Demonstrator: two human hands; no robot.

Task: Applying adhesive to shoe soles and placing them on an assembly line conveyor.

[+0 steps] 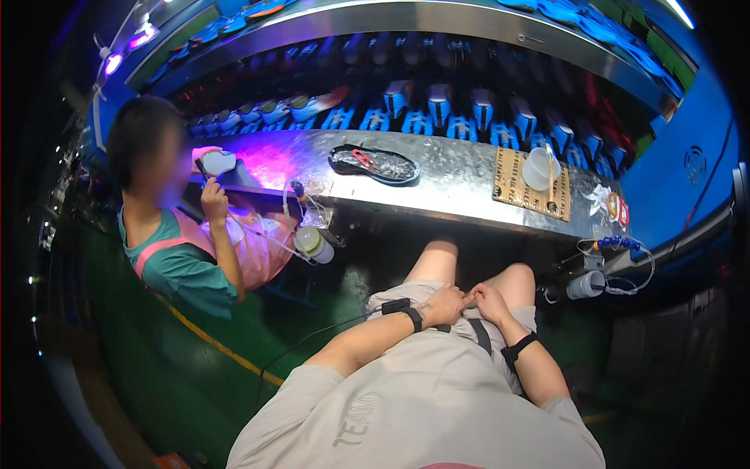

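My left hand [444, 305] rests on my lap with its fingers curled in toward my right hand. My right hand [491, 303] is closed, its fingertips meeting those of the left. Whatever is between the fingers, if anything, is hidden or too small to make out. Both wrists carry black bands, and a small black box on a cable [395, 306] sits beside the left wrist. Beyond my knees is a metal bench [457, 187]. On it lie a dark oval tray [406, 179] with a red-handled tool [362, 158] in it, and a piece of printed cardboard [512, 191] under a translucent cup [539, 170].
Behind the bench, blue shoe parts [461, 129] stand in rows beneath a metal shelf [437, 17]. At left a seated person [183, 254] holds a pale shoe piece [219, 162] and a thin tool. White bottles [314, 245] hang at the bench's front edge, another [586, 285] at right.
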